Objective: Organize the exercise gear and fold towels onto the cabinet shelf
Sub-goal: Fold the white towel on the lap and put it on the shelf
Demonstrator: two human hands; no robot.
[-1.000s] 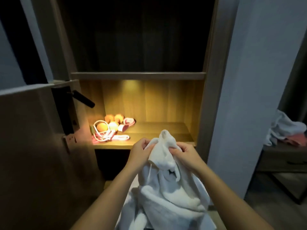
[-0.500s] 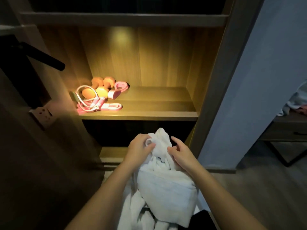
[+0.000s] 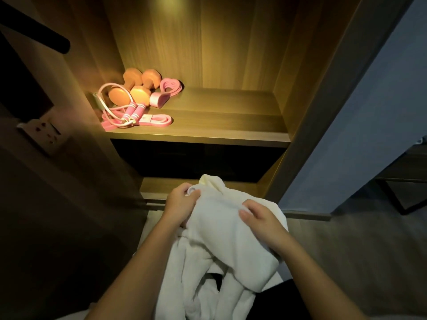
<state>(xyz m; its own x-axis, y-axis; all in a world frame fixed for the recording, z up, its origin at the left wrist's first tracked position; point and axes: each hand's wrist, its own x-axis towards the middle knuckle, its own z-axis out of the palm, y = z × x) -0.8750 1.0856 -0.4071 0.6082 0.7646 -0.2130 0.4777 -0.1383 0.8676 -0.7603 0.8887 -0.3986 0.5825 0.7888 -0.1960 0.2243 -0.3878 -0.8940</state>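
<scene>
A white towel [image 3: 228, 241] hangs bunched in front of me, below the lit cabinet shelf [image 3: 221, 121]. My left hand [image 3: 180, 204] grips its upper left edge. My right hand [image 3: 258, 215] holds the upper right part, thumb on top of the cloth. At the shelf's left end lie two orange dumbbells [image 3: 136, 87], a pink jump rope [image 3: 124, 112], a pink resistance band [image 3: 157, 120] and a pink figure-eight puller [image 3: 167, 90]. The towel's lower folds drop out of view.
An open cabinet door [image 3: 46, 204] with a black handle [image 3: 39, 35] stands at the left. A lower shelf edge [image 3: 161, 188] sits just beyond my hands. A pale wall [image 3: 358, 135] rises on the right, with dark furniture [image 3: 406, 181] beyond it.
The view has tilted down and nearer the shelf. Both hands have lowered with the towel, and my right hand has shifted outward along its top edge.
</scene>
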